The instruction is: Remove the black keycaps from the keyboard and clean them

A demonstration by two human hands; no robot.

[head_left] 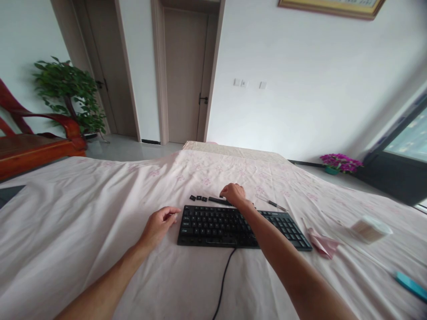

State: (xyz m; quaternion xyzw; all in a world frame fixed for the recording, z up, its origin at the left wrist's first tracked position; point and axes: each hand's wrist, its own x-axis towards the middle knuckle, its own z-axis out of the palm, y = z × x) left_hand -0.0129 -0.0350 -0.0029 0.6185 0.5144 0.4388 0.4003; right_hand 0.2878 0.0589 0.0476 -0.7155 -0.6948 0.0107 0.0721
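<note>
- A wooden chair (pixel 36 146) and a potted plant (pixel 68 91) stood at the far left, well behind the work.
- The left hand (pixel 159 224) rested on the pink cloth (pixel 83 231) just beside the left end of the black keyboard (pixel 233 226), its fingers loosely curled and holding nothing that could be made out.
- Three small loose keycaps (pixel 199 198) lay in a row on the cloth just beyond the keyboard's far edge.
- The right hand (pixel 234 194) reached across the keyboard, fingers closed down on a long black key bar (pixel 218 201) beside those caps.
- By the look of it, keys were being pulled and set aside; the next move seemed to call for a steady keyboard and a careful grip.
- A thin tool (pixel 271 203), folded pink paper (pixel 322 244), a white container (pixel 370 229) and a blue object (pixel 411 286) lay to the right.
</note>
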